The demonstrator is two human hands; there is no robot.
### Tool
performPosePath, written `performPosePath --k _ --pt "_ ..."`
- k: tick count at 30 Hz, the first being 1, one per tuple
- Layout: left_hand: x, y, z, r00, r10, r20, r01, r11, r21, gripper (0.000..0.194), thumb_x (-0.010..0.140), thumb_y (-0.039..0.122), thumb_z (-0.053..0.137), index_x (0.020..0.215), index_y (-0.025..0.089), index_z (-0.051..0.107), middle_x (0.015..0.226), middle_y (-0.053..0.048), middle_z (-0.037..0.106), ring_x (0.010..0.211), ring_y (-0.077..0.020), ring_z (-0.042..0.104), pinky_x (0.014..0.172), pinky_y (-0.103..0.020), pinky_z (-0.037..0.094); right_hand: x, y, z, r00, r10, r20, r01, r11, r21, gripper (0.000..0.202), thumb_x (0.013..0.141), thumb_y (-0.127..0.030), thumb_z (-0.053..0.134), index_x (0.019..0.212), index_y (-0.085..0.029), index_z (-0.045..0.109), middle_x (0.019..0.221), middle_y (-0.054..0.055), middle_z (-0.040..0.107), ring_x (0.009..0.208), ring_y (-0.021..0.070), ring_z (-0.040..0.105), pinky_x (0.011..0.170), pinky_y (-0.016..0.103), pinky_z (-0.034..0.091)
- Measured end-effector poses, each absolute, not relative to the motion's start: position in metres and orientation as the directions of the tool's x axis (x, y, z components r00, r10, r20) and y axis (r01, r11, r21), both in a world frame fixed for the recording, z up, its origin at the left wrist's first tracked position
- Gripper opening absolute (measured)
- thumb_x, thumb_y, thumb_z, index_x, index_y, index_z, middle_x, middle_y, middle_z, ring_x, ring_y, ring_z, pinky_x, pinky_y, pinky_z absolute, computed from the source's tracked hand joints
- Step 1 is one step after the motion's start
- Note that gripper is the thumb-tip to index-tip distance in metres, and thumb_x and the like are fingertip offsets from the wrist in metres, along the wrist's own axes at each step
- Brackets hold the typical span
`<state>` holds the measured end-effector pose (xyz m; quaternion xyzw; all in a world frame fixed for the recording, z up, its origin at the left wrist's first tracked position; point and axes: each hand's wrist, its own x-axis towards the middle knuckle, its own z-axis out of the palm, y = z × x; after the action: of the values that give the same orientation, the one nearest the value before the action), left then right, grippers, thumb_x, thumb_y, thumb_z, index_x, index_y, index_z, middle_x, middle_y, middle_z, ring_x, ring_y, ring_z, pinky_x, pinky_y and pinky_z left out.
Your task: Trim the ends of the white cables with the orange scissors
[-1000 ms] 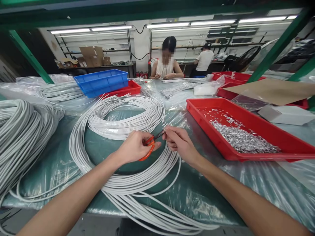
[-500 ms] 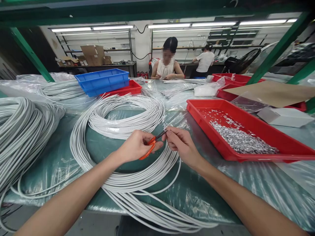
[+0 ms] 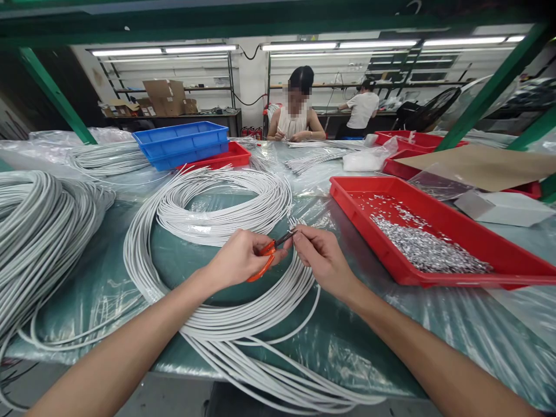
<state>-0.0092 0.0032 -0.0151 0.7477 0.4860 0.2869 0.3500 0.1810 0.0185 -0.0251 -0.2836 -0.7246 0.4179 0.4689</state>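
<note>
My left hand [image 3: 244,255] is closed around a pair of scissors [image 3: 266,260] with orange handles. Their dark blades point right, to the fingertips of my right hand [image 3: 324,255]. That hand pinches the end of a white cable [image 3: 313,307], which curves down below it; the tip between the fingers is too small to make out. Just behind the fingertips, several cable ends [image 3: 295,221] stick up in a bunch. They belong to a large white cable coil [image 3: 243,318] lying on the green table beneath both hands.
A red tray [image 3: 369,243] with many small silvery metal pieces stands at the right. More cable coils [image 3: 47,243] lie at the left. Blue trays [image 3: 182,147] sit behind, on a red one. Across the table sits a co-worker [image 3: 295,113]. Green posts [image 3: 482,92] frame the bench.
Almost nothing differs. The scissors and my left fingers have shifted very slightly, and my right hand stays at the blade tips with its pinch kept.
</note>
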Motion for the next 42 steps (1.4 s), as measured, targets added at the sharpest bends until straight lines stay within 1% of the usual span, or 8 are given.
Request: performPosePath --k 4,11,15,19,31,34,37,42 --pt "-0.01 0.004 -0.016 0.345 0.932 0.112 0.543 -0.296 0.786 0.037 0.082 0.04 0.061 0.058 0.015 0.047 0.052 0.003 0.047 0.049 -0.0074 0.041 0.046 -0.021 0.023 0.182 0.02 -0.024 -0.408 0.823 0.395 -0.012 0.428 -0.904 0.036 0.097 -0.041 0.048 0.075 -0.016 0.062 0.055 -0.006 0.032 0.048 0.0075 0.026 0.044 0.024 0.021" --pt "-0.011 0.006 -0.014 0.31 0.947 0.089 0.536 -0.252 0.806 0.037 0.081 0.043 0.063 0.061 0.015 0.053 0.057 0.001 0.057 0.047 -0.0082 0.048 0.044 -0.02 0.028 0.186 0.03 -0.016 -0.527 0.841 0.125 -0.225 0.004 -0.974 0.031 0.088 -0.044 0.063 0.076 -0.016 0.063 0.054 -0.008 0.031 0.041 0.0041 0.024 0.038 0.02 0.015" --pt "-0.01 0.005 -0.013 0.32 0.946 0.057 0.466 -0.21 0.859 0.037 0.08 0.045 0.065 0.061 0.015 0.054 0.057 0.0 0.06 0.047 -0.0096 0.052 0.043 -0.019 0.033 0.186 0.032 -0.015 -0.503 0.848 0.168 -0.22 0.063 -0.974 0.03 0.085 -0.044 0.066 0.078 -0.015 0.067 0.056 -0.005 0.042 0.043 0.005 0.034 0.037 0.019 0.022" --pt "-0.009 0.005 -0.011 0.327 0.945 0.005 0.423 -0.151 0.894 0.037 0.078 0.047 0.067 0.061 0.015 0.057 0.057 -0.001 0.061 0.045 -0.0101 0.054 0.04 -0.019 0.035 0.187 0.033 -0.015 -0.438 0.85 0.294 -0.136 0.26 -0.956 0.03 0.083 -0.044 0.068 0.077 -0.015 0.067 0.062 -0.002 0.055 0.045 0.007 0.046 0.041 0.022 0.036" --pt "-0.005 0.002 -0.003 0.364 0.93 -0.049 0.362 -0.093 0.927 0.044 0.077 0.05 0.068 0.055 0.014 0.057 0.051 0.0 0.06 0.039 -0.0071 0.05 0.038 -0.018 0.034 0.185 0.024 -0.015 -0.251 0.821 0.513 0.14 0.556 -0.82 0.02 0.087 -0.035 0.064 0.08 -0.017 0.067 0.069 0.002 0.06 0.06 0.0133 0.056 0.056 0.026 0.047" --pt "-0.007 0.004 -0.003 0.357 0.934 -0.035 0.378 -0.109 0.919 0.043 0.077 0.049 0.068 0.056 0.014 0.057 0.052 -0.001 0.06 0.039 -0.0069 0.05 0.037 -0.018 0.033 0.183 0.026 -0.018 -0.273 0.848 0.454 0.096 0.493 -0.865 0.025 0.088 -0.04 0.062 0.079 -0.017 0.063 0.061 -0.002 0.052 0.051 0.0103 0.05 0.05 0.025 0.044" --pt "-0.008 0.005 -0.003 0.356 0.933 -0.048 0.399 -0.106 0.911 0.042 0.077 0.049 0.068 0.057 0.014 0.057 0.052 -0.001 0.06 0.039 -0.0071 0.05 0.038 -0.018 0.034 0.181 0.028 -0.02 -0.354 0.887 0.296 -0.077 0.287 -0.955 0.031 0.086 -0.047 0.063 0.08 -0.017 0.062 0.055 -0.007 0.042 0.041 0.008 0.042 0.041 0.023 0.039" --pt "-0.009 0.007 -0.006 0.365 0.93 -0.039 0.429 -0.13 0.894 0.043 0.078 0.049 0.067 0.056 0.014 0.054 0.052 0.0 0.059 0.04 -0.0074 0.05 0.04 -0.018 0.035 0.182 0.03 -0.017 -0.446 0.883 0.147 -0.154 0.086 -0.984 0.032 0.082 -0.046 0.066 0.077 -0.015 0.065 0.056 -0.004 0.047 0.045 0.0085 0.044 0.04 0.021 0.038"
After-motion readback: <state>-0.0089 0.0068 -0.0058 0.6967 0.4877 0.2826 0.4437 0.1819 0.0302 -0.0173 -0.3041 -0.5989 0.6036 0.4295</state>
